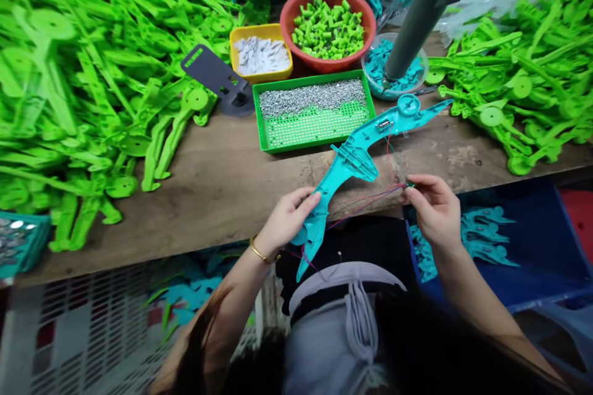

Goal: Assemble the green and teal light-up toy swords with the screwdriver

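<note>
My left hand (290, 217) is closed around the lower part of a turquoise plastic toy bow half (340, 173), which slants up to the right over the table's front edge. Thin red and dark wires (370, 199) run from this shell across to my right hand (433, 207). Between the right thumb and fingertips is a small green circuit board (409, 184), pinched where the wires end. A small metallic part (383, 126) sits inside the shell's upper arm. More wire hangs near the shell's lower tip.
Piles of lime-green plastic shells (60, 74) cover the left, with more shells (514, 80) at right. A green tray (264, 136) of screws, a yellow tub (236, 62), a red bowl (290, 18) and a grey post (417, 18) stand behind. A blue bin (551, 241) sits below right.
</note>
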`<state>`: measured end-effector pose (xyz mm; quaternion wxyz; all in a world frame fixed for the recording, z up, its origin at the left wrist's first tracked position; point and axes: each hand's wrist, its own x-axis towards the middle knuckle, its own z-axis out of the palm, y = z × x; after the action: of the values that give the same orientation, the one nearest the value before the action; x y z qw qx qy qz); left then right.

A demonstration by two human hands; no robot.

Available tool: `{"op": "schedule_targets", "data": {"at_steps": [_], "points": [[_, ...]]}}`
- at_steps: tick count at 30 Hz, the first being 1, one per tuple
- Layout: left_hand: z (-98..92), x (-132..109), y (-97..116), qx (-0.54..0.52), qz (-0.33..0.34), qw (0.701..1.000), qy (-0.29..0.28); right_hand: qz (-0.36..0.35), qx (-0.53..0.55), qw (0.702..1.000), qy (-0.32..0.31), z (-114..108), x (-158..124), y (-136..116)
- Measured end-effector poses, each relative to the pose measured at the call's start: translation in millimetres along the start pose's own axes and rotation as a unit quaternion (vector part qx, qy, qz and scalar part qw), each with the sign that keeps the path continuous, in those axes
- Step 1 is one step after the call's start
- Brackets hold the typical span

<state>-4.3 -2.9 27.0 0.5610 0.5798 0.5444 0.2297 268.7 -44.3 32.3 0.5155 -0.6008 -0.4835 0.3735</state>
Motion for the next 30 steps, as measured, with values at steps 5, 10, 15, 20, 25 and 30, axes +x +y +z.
{"op": "schedule_targets", "data": {"at_steps": [5, 10, 15, 20, 25, 30], "points": [[-7.6, -5.1, 6.4, 0.026, -0.008, 0.998, -0.048, -0.042, -0.011, 0.998, -0.033, -7.9, 3.6, 7.5], [-5.9, -2.0, 7.6, 0.089, -0.002, 0.992, -0.085, 0.049, 0.173, 0.983, 0.029, -14.0, 9.8, 9.6], [-11.0, 3.9, 12.3, 0.127, 0.001, 0.986, -0.112, 0.148, 0.257, 0.953, 0.054, -42.8, 31.9, 9.3], [-20.2, 8.7, 22.7, 0.166, 0.002, 0.978, -0.128, 0.203, 0.260, 0.944, -0.025, -67.4, 44.4, 16.6], [-41.3, 20.4, 22.7, 0.223, 0.003, 0.968, -0.116, 0.220, 0.252, 0.942, -0.032, -56.7, 41.5, 26.0], [-32.9, 14.2, 27.1, 0.359, 0.107, 0.923, 0.090, 0.268, 0.241, 0.928, -0.097, -21.6, 18.9, 21.6]]}}
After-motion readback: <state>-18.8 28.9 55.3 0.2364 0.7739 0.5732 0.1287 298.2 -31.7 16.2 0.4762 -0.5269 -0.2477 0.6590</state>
